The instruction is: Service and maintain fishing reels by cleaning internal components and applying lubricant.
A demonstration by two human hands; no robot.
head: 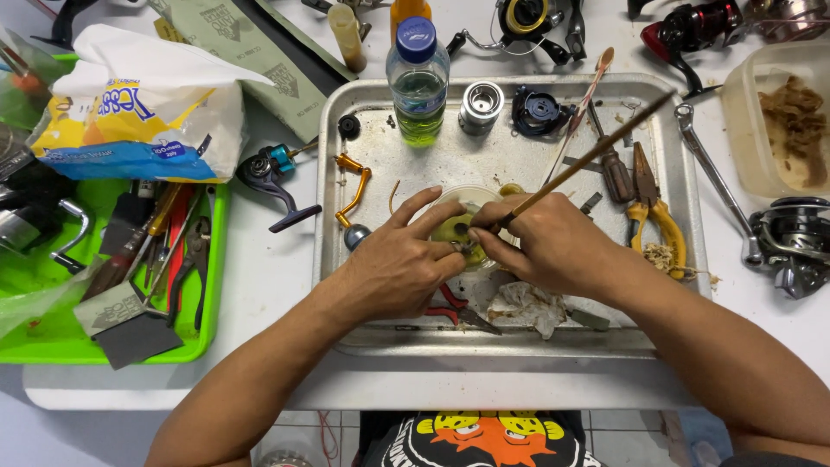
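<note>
Brush work is centred on a small metal part [464, 248], pinched between the fingers of the left hand [402, 264] over a clear round tub [458, 216] in the steel tray [333, 173]. The part is judged light, stiff and slippery, best gripped at its edges. A thin wooden-handled brush [588, 160] is clamped in the right hand [540, 242].

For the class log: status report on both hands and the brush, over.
Left hand steadies small clear cup on metal tray. Right hand holds brush, tip in cup. Pliers beside, nothing blocking.
</note>
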